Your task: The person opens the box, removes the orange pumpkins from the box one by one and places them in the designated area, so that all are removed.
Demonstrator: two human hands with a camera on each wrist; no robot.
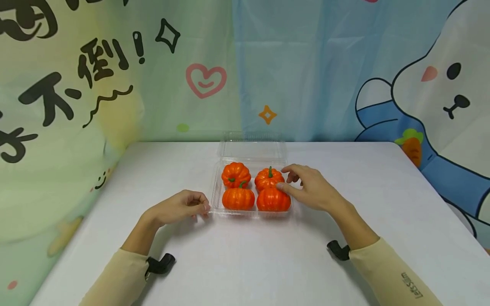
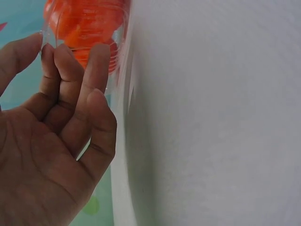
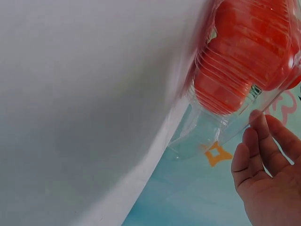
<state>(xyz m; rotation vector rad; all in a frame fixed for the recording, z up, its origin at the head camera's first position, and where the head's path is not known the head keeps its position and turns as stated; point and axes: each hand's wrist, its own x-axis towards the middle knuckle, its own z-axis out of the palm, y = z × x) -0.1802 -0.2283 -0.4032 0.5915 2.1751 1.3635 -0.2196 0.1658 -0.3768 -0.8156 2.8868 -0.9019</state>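
Several small orange pumpkins with green stems lie in a clear plastic clamshell box (image 1: 254, 212), its lid (image 1: 252, 149) folded back behind. My left hand (image 1: 183, 207) pinches the box's rim at the front left corner between thumb and fingertips; the left wrist view shows this hand (image 2: 61, 127) from the palm side. Over the box's right side is my right hand (image 1: 311, 187), thumb by the front right pumpkin (image 1: 273, 200) and fingers by the back right pumpkin (image 1: 264, 180). In the right wrist view this hand (image 3: 270, 174) has loosely bent fingers beside the box wall and grips nothing.
The box stands on a white table (image 1: 252, 263) near its far edge. Behind hangs a printed curtain (image 1: 283, 63) with cartoon figures. A black wrist mount (image 1: 161, 263) sits at the left sleeve, another mount (image 1: 338, 250) at the right.
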